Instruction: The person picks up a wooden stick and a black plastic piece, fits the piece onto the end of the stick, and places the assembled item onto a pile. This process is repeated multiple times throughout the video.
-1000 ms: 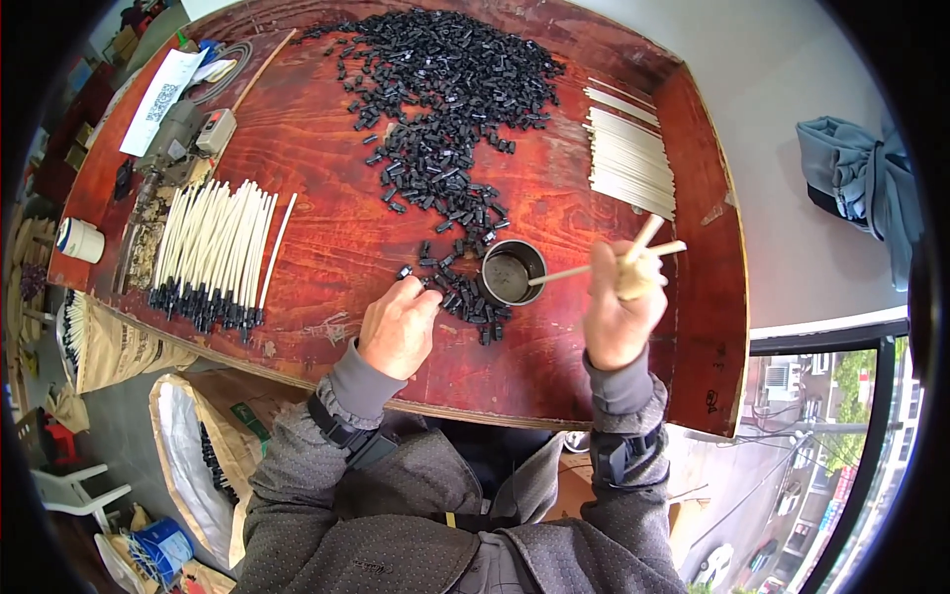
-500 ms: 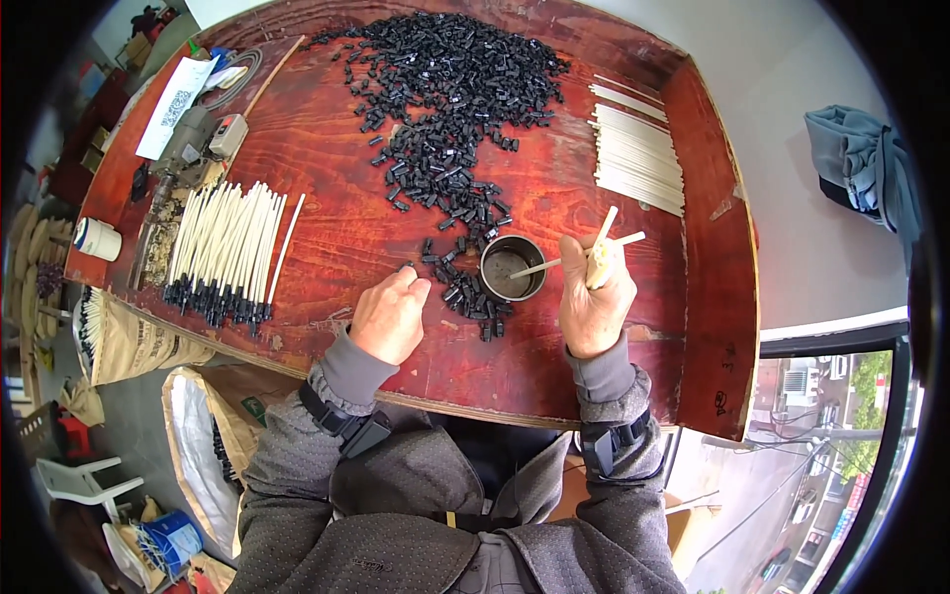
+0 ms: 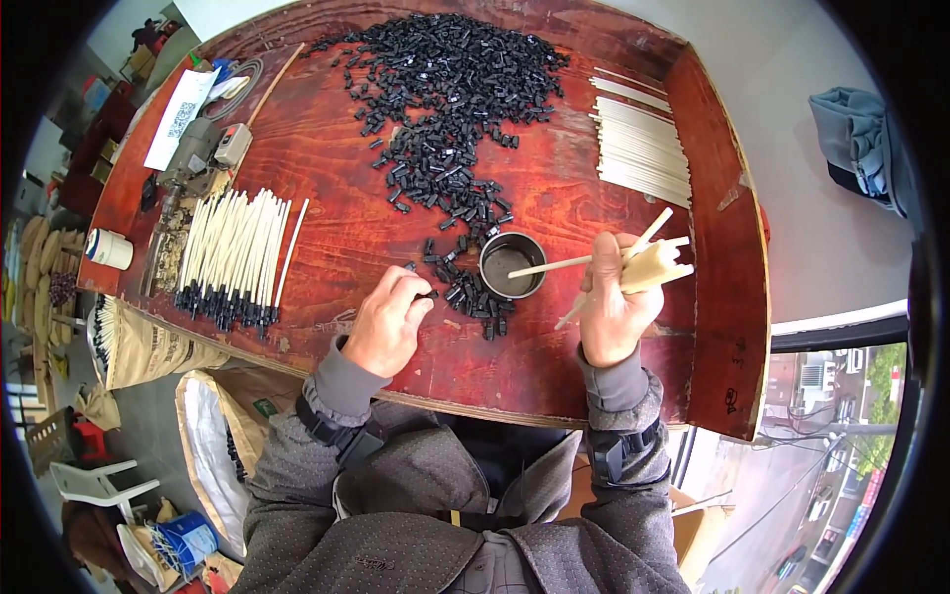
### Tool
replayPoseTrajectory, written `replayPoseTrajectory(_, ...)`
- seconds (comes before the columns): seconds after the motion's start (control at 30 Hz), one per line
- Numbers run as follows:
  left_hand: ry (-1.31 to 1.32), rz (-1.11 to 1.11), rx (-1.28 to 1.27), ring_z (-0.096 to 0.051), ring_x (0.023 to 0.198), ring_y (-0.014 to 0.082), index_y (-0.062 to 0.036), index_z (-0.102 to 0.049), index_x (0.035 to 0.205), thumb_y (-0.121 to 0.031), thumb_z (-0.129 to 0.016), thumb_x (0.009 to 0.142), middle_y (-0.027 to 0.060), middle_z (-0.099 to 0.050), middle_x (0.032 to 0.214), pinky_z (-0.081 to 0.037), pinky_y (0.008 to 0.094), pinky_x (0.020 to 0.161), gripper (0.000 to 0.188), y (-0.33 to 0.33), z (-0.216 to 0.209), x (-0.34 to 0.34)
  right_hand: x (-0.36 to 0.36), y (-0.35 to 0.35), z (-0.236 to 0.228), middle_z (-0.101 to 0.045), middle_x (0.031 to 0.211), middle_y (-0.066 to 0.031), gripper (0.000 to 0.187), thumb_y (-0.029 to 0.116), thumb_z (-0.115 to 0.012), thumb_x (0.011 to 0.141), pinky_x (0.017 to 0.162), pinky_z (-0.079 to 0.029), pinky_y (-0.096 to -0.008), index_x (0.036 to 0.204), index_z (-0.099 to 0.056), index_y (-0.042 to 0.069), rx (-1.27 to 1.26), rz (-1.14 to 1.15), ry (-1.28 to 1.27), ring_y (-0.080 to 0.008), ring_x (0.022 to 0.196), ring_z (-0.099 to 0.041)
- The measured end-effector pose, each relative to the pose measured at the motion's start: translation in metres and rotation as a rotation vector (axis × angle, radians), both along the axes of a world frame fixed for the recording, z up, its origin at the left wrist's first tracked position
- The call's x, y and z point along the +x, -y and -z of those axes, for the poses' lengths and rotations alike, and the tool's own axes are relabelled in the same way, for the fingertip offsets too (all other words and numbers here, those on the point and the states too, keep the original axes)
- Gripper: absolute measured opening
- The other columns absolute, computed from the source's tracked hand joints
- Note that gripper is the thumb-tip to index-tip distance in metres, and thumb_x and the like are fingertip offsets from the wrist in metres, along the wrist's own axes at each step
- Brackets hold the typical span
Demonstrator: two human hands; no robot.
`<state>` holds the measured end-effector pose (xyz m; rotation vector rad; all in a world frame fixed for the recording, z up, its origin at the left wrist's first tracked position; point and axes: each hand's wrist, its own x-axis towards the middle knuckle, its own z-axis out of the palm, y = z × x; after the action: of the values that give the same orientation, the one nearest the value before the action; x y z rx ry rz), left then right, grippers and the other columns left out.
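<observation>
My right hand (image 3: 616, 319) is closed around a bundle of thin pale sticks (image 3: 655, 268). One stick (image 3: 556, 265) juts left from its fingers, its tip over the open mouth of a round metal cup (image 3: 512, 291); whether it touches inside I cannot tell. To the left, my left hand (image 3: 384, 325) pinches a small black plastic piece (image 3: 431, 294) between its fingertips. Another bit of black shows at the index finger. Loose black plastic pieces (image 3: 465, 295) lie between that hand and the cup, trailing down from a large heap (image 3: 455, 74).
On the left lie pale sticks with black ends (image 3: 233, 247), near a small machine (image 3: 193, 148) and a white jar (image 3: 109, 248). Plain pale sticks (image 3: 641, 148) lie in a row at the right, beside the table's raised wooden side (image 3: 727, 267). An open sack (image 3: 208, 436) stands below the front edge.
The right hand has turned, so the bundle's ends now point right and more sticks show. My left hand has shifted slightly right, and a black piece now shows in its fingertips.
</observation>
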<state>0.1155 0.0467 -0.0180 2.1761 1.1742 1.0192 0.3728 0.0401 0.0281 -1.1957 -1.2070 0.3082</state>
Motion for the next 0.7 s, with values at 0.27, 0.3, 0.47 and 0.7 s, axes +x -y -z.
replayPoseTrajectory(0.27,0.330,0.160,-0.255,-0.057,0.077,0.0162,0.0035,-0.056,0.103,0.002,-0.062,0.092,0.0096,-0.054,0.091,-0.049,0.0287,0.069,0.012,0.028,-0.020,0.025,-0.024,0.012,-0.016,-0.052,0.063,-0.0021,0.018,0.019,-0.067,0.096,0.045,-0.037,-0.0245,0.096,-0.059,0.003,-0.236,-0.197,-0.557,-0.0091,0.049,-0.045)
replayPoseTrajectory(0.3,0.333,0.160,-0.254,-0.057,0.077,0.0162,0.0035,-0.056,0.103,0.002,-0.062,0.092,0.0096,-0.054,0.091,-0.049,0.0287,0.069,0.012,0.029,-0.021,0.025,-0.025,0.013,-0.015,-0.052,0.062,-0.0021,0.018,0.018,-0.067,0.096,0.045,-0.037,-0.0244,0.096,-0.059,0.002,-0.242,-0.210,-0.549,-0.0092,0.049,-0.045)
replayPoseTrajectory(0.47,0.393,0.190,-0.251,-0.057,0.074,0.0222,0.0014,-0.056,0.101,0.005,-0.063,0.088,0.0112,-0.056,0.090,-0.048,0.0317,0.066,0.015,0.035,-0.023,0.026,-0.024,0.018,-0.013,-0.053,0.062,-0.0022,0.017,0.017,-0.067,0.096,0.045,-0.037,-0.0248,0.095,-0.059,0.002,-0.267,-0.220,-0.511,-0.0094,0.050,-0.047)
replayPoseTrajectory(0.7,0.259,0.063,-0.058,-0.058,0.074,0.0227,0.0024,-0.057,0.099,0.004,-0.062,0.089,0.0117,-0.056,0.087,-0.048,0.0313,0.066,0.011,0.046,-0.014,0.027,-0.044,0.034,-0.012,-0.053,0.063,-0.0023,0.018,0.017,-0.066,0.096,0.046,-0.039,-0.0255,0.094,-0.059,0.001,-0.239,-0.209,-0.339,-0.0101,0.050,-0.049)
